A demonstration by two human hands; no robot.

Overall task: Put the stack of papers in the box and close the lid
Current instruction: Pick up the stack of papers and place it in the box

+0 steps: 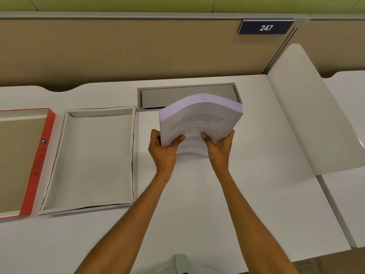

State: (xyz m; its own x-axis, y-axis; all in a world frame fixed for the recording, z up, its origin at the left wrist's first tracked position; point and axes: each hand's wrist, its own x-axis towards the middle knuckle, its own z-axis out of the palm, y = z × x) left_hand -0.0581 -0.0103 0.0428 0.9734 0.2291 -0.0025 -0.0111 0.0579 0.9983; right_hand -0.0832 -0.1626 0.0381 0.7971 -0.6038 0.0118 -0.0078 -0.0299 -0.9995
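Note:
A thick stack of printed white papers [201, 117] stands on its near edge on the white desk, bowed and tilted away from me. My left hand [164, 149] grips its lower left side and my right hand [219, 147] grips its lower right side, thumbs on the top sheet. The white open box [92, 159] lies flat to the left of the stack, with nothing in it. Its red-edged lid [29, 161] rests upside down at the far left, partly cut off by the frame.
A grey cable hatch [187, 93] is set into the desk [256, 194] behind the papers. A beige partition with a "247" sign [265, 27] runs along the back. A curved white divider panel [308, 115] rises at the right.

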